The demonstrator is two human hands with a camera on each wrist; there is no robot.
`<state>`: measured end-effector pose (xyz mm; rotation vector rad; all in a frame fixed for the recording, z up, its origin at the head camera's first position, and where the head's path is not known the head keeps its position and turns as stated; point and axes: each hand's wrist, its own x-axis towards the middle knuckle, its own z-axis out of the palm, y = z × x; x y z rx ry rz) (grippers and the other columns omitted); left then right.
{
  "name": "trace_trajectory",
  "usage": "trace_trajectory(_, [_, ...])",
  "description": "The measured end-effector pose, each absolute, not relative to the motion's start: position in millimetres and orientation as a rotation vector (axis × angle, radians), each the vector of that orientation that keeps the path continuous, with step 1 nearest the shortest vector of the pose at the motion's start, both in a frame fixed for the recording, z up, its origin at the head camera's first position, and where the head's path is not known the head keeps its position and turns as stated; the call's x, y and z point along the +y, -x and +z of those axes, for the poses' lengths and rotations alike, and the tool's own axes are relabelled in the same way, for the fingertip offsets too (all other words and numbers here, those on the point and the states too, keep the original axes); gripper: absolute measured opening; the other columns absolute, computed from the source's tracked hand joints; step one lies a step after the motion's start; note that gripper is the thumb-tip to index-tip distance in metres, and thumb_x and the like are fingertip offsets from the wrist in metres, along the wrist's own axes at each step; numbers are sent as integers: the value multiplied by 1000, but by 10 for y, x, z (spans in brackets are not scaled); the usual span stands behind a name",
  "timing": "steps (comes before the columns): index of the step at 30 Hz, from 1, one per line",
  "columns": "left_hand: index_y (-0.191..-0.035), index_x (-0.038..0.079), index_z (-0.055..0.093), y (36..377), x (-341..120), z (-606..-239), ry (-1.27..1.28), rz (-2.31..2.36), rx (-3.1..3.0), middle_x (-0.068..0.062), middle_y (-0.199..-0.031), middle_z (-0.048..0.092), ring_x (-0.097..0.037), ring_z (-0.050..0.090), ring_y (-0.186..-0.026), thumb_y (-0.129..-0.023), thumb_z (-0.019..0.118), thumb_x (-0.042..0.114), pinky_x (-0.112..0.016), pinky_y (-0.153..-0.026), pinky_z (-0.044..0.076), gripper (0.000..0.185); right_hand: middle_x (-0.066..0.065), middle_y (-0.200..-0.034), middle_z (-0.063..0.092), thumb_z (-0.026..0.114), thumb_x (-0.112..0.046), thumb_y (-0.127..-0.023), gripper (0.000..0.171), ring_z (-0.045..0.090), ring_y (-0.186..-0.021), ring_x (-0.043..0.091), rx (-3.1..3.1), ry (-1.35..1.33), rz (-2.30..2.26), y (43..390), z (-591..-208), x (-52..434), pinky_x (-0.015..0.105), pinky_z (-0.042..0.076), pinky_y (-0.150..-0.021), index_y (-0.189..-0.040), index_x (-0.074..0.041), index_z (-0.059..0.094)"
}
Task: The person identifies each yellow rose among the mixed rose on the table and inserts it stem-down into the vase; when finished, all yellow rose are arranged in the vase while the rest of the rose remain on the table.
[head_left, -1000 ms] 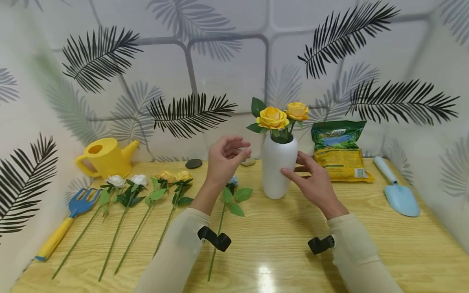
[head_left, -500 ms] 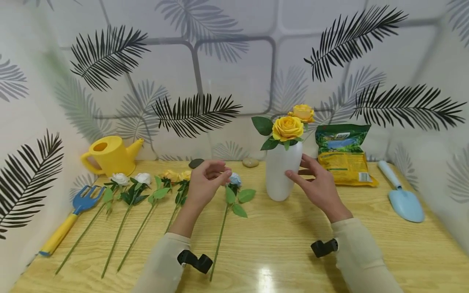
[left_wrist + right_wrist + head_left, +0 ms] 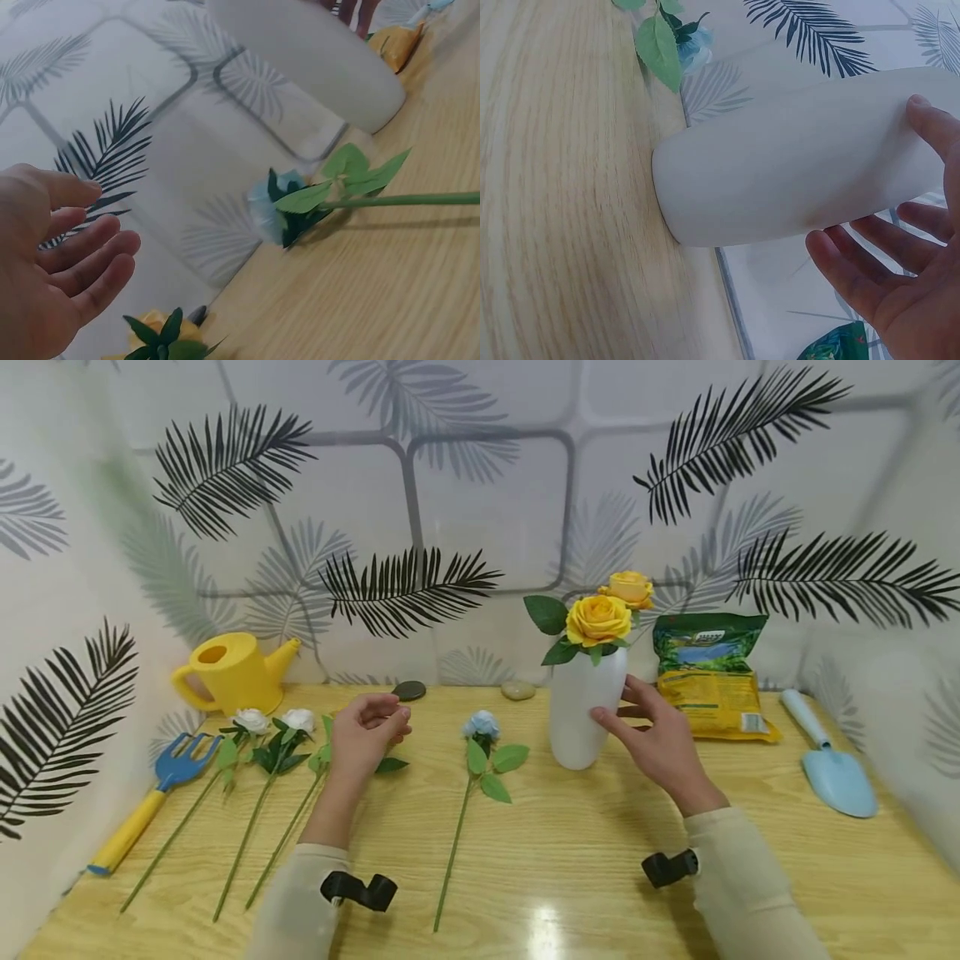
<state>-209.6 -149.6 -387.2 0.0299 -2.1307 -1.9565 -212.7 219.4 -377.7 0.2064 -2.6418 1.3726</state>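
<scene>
i'm between stems: two yellow roses (image 3: 600, 618) already stand in the white vase (image 3: 587, 710), toward the tabletop's back edge. my right hand (image 3: 656, 739) rests on the vase's side, fingers (image 3: 855, 277) loosely spread, steadying rather than clasping. my left hand (image 3: 365, 735) hovers empty, fingers relaxed, over the yellow rose stems (image 3: 300, 810) lying left of centre; the blooms are hidden under it. next i'd pinch one stem, probably low down. the blue rose (image 3: 481, 725) lies apart, beside the vase.
</scene>
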Motion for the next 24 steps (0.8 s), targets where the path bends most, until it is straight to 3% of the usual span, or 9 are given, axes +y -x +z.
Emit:
trace_trajectory(4, [-115, -3, 64, 2108, -1603, -3857, -94, -1906, -2163, 5, -89, 71, -6, 70, -69, -93, 71, 4, -25, -66, 59, 24, 19, -146, 55, 66, -52, -94, 77, 61, -122, 41, -2637, -197, 1377, 2112, -3780, 2206, 57, 54, -97, -156, -17, 38])
trace_trajectory(8, [-119, 0, 65, 2089, -1733, -3851, -155, -1736, -2314, -5, -102, 71, -4, 67, -77, -95, 70, 10, -27, -74, 59, 26, 19, -146, 55, 66, -51, -94, 76, 61, -122, 41, -2634, -201, 1379, 2107, -3790, 2210, 57, 54, -98, -156, -16, 38])
trace_trajectory(11, [-119, 1, 66, 2060, -1834, -3853, -161, -1522, -2490, -14, -108, 69, -12, 65, -86, -97, 68, 15, -29, -78, 56, 26, 19, -146, 55, 65, -51, -94, 77, 61, -122, 41, -2636, -200, 1378, 2105, -3792, 2211, 57, 54, -98, -156, -16, 37])
trace_trajectory(16, [-116, 2, 66, 2022, -1967, -3889, -100, -1267, -2760, -16, -108, 69, -29, 63, -99, -97, 67, 19, -40, -81, 52, 26, 19, -146, 55, 66, -52, -94, 77, 62, -121, 41, -2642, -198, 1366, 2111, -3787, 2213, 57, 54, -97, -156, -16, 38])
trace_trajectory(24, [-119, 0, 65, 1988, -2026, -3940, -53, -1207, -2900, -18, -108, 69, -29, 64, -94, -97, 67, 19, -38, -75, 53, 29, 19, -147, 54, 66, -53, -94, 78, 61, -123, 41, -2642, -198, 1383, 2122, -3789, 2199, 58, 53, -98, -157, -17, 37])
